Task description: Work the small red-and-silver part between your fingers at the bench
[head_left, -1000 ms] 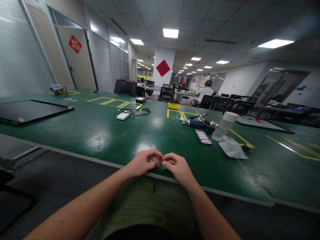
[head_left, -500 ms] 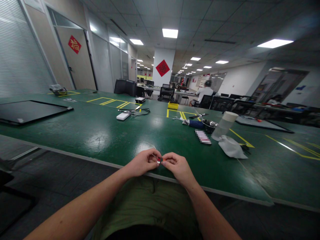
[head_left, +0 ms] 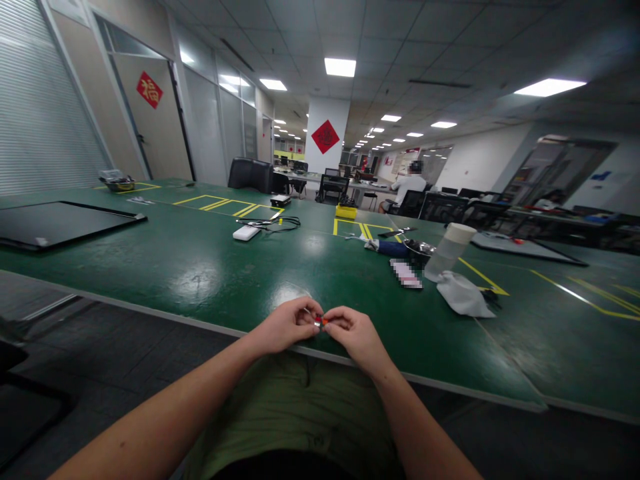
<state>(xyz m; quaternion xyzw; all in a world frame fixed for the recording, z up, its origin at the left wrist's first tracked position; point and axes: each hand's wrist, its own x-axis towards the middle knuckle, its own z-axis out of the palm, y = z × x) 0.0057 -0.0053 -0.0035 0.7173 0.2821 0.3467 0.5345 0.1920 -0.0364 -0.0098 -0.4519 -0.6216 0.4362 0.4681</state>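
Note:
Close to the front edge of the green table (head_left: 165,280), my two hands meet fingertip to fingertip. Thumb and fingers of my left hand (head_left: 293,325) pinch a small red piece with a silvery end (head_left: 318,322). My right hand (head_left: 354,331) is closed in a pinch on a small orange piece (head_left: 325,321). The two pieces are side by side, almost touching; whether they are joined I cannot tell. Both are too small to name more exactly, and fingers partly cover them.
On the right lie a pixelated pink-white object (head_left: 406,273), a white bag (head_left: 465,295), a translucent cylinder (head_left: 450,252) and a metal bowl (head_left: 421,251). Further off are a white box with a black cable (head_left: 247,231) and a yellow bin (head_left: 346,211). A black panel (head_left: 65,223) lies left.
My right fingertips have shifted very slightly, and more of the orange piece shows between them. My left hand holds its place.

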